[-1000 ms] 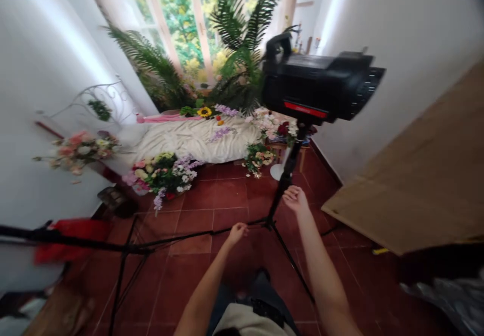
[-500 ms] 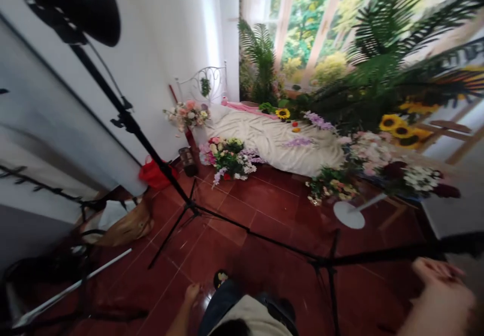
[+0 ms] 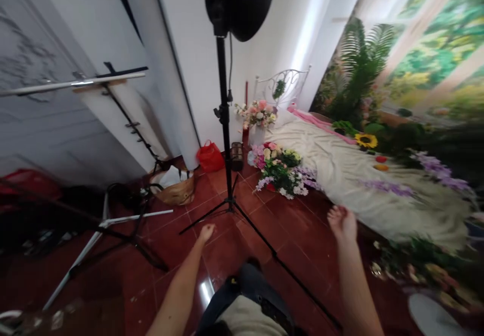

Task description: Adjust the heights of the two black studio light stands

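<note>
My left hand [image 3: 207,232] hangs low in front of me, loosely closed, with nothing visible in it. It is nearest to the tripod foot of a black light stand [image 3: 226,164], apart from it. Raised on the right is my right hand [image 3: 343,222], its fingers curled inward and somewhat blurred, no object seen in them. Behind it lies a bed with a cream cover [image 3: 340,159]. The stand carries a dark lamp head [image 3: 247,3] at the top. One stand leg stretches across the floor between my two hands.
Bunches of artificial flowers [image 3: 282,169] lie beside the bed. A red bag [image 3: 210,157] and a wicker basket [image 3: 174,187] sit by the wall. At left stands a white-legged stand [image 3: 86,250]. A round white base [image 3: 434,316] is at lower right.
My view has swung left, so the light stand and bed appear farther right. My right hand has come from the far right edge toward the middle; the left arm reaches farther forward.
</note>
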A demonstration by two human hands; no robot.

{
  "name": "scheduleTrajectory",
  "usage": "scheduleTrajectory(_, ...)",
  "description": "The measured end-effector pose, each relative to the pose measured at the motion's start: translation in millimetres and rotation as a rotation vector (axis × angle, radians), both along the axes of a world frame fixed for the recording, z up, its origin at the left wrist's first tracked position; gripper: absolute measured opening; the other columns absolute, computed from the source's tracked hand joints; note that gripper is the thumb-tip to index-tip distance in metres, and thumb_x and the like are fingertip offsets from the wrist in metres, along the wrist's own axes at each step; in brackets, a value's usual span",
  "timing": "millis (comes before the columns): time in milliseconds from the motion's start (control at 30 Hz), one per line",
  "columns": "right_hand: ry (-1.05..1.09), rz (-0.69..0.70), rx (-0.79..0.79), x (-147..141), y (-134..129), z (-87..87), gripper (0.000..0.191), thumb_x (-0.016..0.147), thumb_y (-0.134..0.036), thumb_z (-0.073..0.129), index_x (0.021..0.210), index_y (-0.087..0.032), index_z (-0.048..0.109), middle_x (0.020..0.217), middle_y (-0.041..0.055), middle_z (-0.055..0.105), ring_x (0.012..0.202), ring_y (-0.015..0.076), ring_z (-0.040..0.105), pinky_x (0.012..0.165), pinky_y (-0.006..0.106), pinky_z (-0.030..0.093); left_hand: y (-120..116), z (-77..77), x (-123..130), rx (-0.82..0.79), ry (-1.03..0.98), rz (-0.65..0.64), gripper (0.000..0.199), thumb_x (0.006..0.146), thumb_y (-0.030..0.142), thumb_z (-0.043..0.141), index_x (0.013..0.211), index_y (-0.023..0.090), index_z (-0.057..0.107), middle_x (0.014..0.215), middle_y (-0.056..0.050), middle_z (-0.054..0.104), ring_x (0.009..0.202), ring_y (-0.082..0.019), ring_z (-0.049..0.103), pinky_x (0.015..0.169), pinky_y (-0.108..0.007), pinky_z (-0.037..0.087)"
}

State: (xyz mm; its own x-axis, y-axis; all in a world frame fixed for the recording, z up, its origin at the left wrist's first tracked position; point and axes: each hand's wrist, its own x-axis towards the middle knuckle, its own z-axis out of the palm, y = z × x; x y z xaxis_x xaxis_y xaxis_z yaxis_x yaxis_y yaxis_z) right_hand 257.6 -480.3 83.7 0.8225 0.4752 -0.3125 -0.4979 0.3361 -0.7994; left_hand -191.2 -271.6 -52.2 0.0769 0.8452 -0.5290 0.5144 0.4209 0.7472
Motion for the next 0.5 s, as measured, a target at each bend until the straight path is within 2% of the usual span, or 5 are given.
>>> scheduleTrajectory(133,-0.046,0.392,-0.045,-54,130,-11.1,0.012,0.072,-0.032,0.057,0.075,-0.022,0.051,0.061,-0.0029,0.059,0.047,0.0087,0.051,0.045,0.02,0.042,92,35.9,42,0.208,-0.179,0.054,0.021,0.072,0.036,0.066,0.072,0.016,0.061,0.078,-0.005,0.068,0.084,-0.017,0.064,0.085,-0.03,0.048)
scheduleTrajectory(233,-0.048,0.602,-0.085,-89,204,-14.2,0.009,0.076,-0.03,0.055,0.079,-0.021,0.055,0.064,-0.0007,0.063,0.049,0.0105,0.054,0.045,0.021,0.042,157,79.5,82,0.453,-0.343,0.078,0.023,0.071,0.03,0.069,0.089,0.017,0.061,0.095,-0.007,0.067,0.092,-0.015,0.063,0.094,-0.032,0.045)
scheduleTrajectory(300,-0.075,0.728,-0.116,-104,247,-12.5,0.011,0.079,-0.029,0.052,0.083,-0.02,0.057,0.067,0.0007,0.065,0.049,0.0106,0.055,0.045,0.02,0.042,191,109.8,110,0.612,-0.466,0.071,0.031,0.069,0.026,0.071,0.096,0.017,0.059,0.104,-0.009,0.065,0.097,-0.016,0.061,0.096,-0.035,0.044)
scheduleTrajectory(400,-0.11,0.872,-0.197,-114,305,-7.6,0.017,0.085,-0.026,0.045,0.088,-0.018,0.06,0.072,0.003,0.068,0.049,0.0081,0.054,0.047,0.018,0.041,225,142.4,148,0.706,-0.531,0.013,0.04,0.067,0.022,0.074,0.102,0.017,0.057,0.11,-0.01,0.063,0.101,-0.016,0.06,0.099,-0.036,0.042)
scheduleTrajectory(500,-0.173,0.952,-0.314,-118,352,-6.0,0.018,0.088,-0.026,0.045,0.087,-0.016,0.06,0.074,0.004,0.069,0.049,0.0066,0.055,0.05,0.017,0.043,240,153.1,176,0.663,-0.494,0.006,0.037,0.066,0.023,0.076,0.098,0.017,0.058,0.097,-0.008,0.065,0.091,-0.017,0.061,0.096,-0.038,0.044)
